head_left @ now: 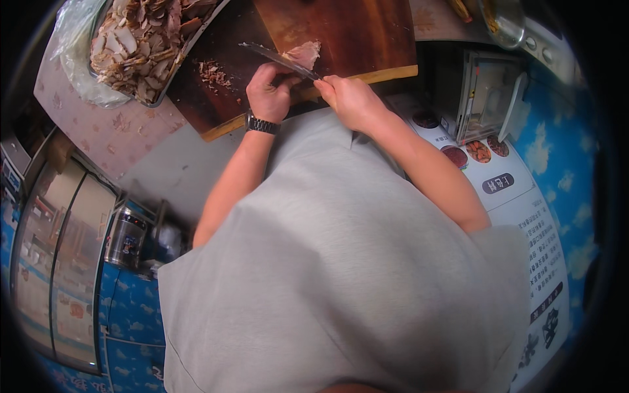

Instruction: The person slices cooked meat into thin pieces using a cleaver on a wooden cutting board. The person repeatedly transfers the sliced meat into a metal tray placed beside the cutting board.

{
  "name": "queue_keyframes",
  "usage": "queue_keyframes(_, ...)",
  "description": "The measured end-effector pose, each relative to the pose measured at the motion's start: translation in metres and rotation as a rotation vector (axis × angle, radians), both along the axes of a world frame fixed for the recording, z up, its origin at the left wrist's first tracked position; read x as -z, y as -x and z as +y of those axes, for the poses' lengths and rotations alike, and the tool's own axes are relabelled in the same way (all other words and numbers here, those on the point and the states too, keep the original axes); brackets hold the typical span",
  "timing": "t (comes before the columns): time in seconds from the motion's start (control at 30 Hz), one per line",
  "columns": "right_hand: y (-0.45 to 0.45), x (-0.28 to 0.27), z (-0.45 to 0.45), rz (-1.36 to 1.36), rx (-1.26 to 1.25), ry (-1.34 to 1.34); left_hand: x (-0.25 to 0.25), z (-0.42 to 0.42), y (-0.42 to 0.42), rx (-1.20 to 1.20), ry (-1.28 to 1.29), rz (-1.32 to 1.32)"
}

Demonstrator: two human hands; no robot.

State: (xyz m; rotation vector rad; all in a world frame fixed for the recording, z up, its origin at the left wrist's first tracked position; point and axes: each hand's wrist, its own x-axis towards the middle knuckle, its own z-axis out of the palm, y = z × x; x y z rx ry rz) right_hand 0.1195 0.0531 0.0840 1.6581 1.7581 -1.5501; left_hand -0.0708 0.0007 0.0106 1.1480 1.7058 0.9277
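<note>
My right hand grips the handle of a knife, whose long blade points to the upper left. Just beyond the blade a piece of cooked meat lies on a dark wooden cutting board. My left hand, with a dark metal watch on its wrist, is curled close to the near side of the blade. Its fingertips are partly hidden, so whether they hold any meat is unclear. A small heap of chopped meat bits rests on the board to the left.
At the upper left a metal tray is heaped with sliced meat, beside a clear plastic bag. The table has a leaf-patterned cover. A glass-fronted appliance stands to the right, near a metal pan at the upper right.
</note>
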Motion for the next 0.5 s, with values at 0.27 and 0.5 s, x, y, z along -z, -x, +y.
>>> queue_keyframes(0.27,0.01,0.044,-0.009,0.042,-0.012,-0.148,0.005,0.0,-0.001,0.002,-0.033,0.034)
queue_keyframes(0.5,0.008,0.023,-0.006,0.041,-0.01,-0.146,0.003,-0.004,-0.003,-0.027,-0.063,0.075)
